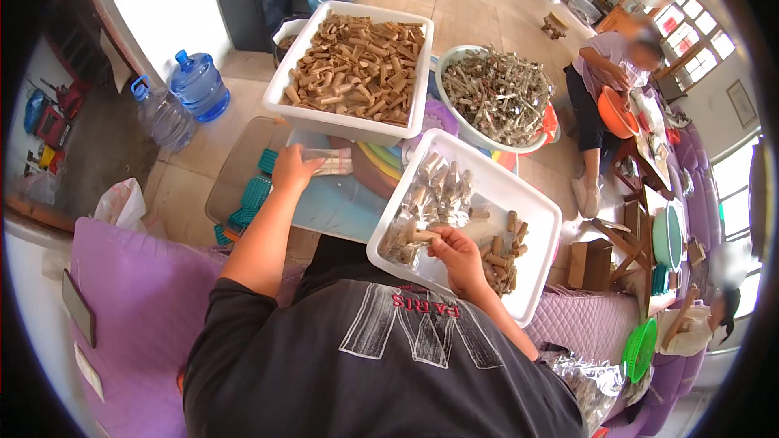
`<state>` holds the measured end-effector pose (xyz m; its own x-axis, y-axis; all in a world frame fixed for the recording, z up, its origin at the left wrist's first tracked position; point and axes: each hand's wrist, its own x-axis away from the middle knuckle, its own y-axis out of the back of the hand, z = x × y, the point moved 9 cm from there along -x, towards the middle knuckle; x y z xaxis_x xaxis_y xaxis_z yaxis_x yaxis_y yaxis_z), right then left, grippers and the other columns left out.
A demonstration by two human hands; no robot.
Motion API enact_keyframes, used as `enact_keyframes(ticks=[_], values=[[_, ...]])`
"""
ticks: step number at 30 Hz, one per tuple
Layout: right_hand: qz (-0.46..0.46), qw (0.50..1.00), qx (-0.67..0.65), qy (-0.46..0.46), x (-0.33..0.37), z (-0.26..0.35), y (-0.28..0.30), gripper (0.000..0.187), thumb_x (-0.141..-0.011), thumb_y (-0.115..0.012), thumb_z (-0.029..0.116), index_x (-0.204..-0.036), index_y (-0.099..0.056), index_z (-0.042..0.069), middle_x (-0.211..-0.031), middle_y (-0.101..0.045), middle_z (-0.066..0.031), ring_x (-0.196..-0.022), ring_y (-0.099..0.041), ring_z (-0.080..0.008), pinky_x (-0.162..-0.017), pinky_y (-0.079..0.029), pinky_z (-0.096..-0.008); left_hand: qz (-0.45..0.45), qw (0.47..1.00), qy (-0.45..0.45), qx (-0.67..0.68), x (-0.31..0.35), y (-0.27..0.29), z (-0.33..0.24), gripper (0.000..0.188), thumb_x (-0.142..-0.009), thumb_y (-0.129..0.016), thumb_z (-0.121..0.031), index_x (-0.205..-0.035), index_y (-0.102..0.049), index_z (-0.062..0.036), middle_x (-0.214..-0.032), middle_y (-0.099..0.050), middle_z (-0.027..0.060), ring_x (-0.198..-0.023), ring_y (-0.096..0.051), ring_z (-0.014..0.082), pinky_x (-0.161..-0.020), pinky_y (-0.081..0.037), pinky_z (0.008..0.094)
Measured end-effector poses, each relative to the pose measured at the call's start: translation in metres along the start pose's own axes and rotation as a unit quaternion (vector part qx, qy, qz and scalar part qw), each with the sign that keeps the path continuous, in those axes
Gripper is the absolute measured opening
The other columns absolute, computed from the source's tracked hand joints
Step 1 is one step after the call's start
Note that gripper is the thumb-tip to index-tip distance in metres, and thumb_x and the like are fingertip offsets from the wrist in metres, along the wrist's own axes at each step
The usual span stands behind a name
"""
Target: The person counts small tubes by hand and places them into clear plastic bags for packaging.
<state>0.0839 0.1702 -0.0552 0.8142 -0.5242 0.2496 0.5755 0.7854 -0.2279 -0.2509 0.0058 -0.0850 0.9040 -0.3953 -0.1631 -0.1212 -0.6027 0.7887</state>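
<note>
My left hand [295, 169] is closed around a small clear packet of pale, pinkish-ended sticks or tubes [331, 163], over the table left of the near tray. Inside that white tray [537, 209], my right hand [459, 258] pinches a short brown roll [421, 235]. Clear plastic-wrapped bundles [442, 188] lie heaped around it on the tray's left side. Loose brown rolls [501, 264] are piled on the right side, beside my right wrist. How the pinched roll sits against the plastic cannot be made out.
Beyond stand a white bin [347, 131] of brown pieces and a round basin [449, 97] of silvery, foil-like strips. A bin with teal baskets [251, 199] is at left, near blue water jugs [200, 89]. At right, a person [604, 73] handles an orange bowl [617, 113]; another person [690, 328] sits lower.
</note>
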Motion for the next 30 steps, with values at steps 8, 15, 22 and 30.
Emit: enact_keyframes(ticks=[8,15,22,30], values=[[0.18,0.98,0.028,-0.085,-0.003,-0.01,-0.051,0.019,-0.087,-0.054,0.003,-0.105,-0.054,-0.003,-0.088,-0.059,-0.0033,-0.076,-0.054,-0.0087,-0.072,-0.046,-0.0227,0.104,0.989,0.078,-0.071,-0.009,-0.021,0.01,0.047,-0.064,-0.071,-0.042,-0.088,-0.062,-0.0028,-0.089,-0.064,0.015,-0.084,-0.06,0.0329,-0.074,-0.048,0.0409],[0.221,0.97,0.017,-0.098,-0.004,-0.014,-0.057,0.02,-0.09,-0.051,0.006,-0.108,-0.052,-0.001,-0.091,-0.059,-0.0031,-0.08,-0.055,-0.009,-0.076,-0.047,-0.0232,0.073,0.984,0.03,0.161,-0.009,-0.038,0.041,0.025,-0.075,-0.067,-0.02,-0.09,-0.064,0.0001,-0.074,-0.064,0.0072,-0.065,-0.059,0.0152,-0.06,-0.046,0.029],[0.211,0.972,-0.003,-0.107,0.0,-0.022,-0.05,0.02,-0.09,-0.052,0.007,-0.109,-0.052,-0.001,-0.091,-0.059,-0.0027,-0.08,-0.055,-0.0085,-0.076,-0.046,-0.023,0.114,0.976,0.075,0.17,0.0,-0.034,0.058,0.021,-0.084,-0.056,-0.012,-0.098,-0.063,0.0016,-0.081,-0.065,0.0045,-0.072,-0.061,0.0119,-0.061,-0.046,0.0259],[0.11,0.992,0.024,-0.051,0.005,0.011,-0.026,0.02,-0.087,-0.055,0.004,-0.106,-0.056,-0.001,-0.091,-0.061,-0.0018,-0.082,-0.055,-0.008,-0.077,-0.045,-0.0219,0.013,0.992,-0.022,0.12,0.017,0.03,-0.004,0.019,-0.083,-0.057,-0.015,-0.095,-0.062,-0.001,-0.075,-0.065,0.007,-0.069,-0.062,0.0131,-0.061,-0.048,0.0291]])
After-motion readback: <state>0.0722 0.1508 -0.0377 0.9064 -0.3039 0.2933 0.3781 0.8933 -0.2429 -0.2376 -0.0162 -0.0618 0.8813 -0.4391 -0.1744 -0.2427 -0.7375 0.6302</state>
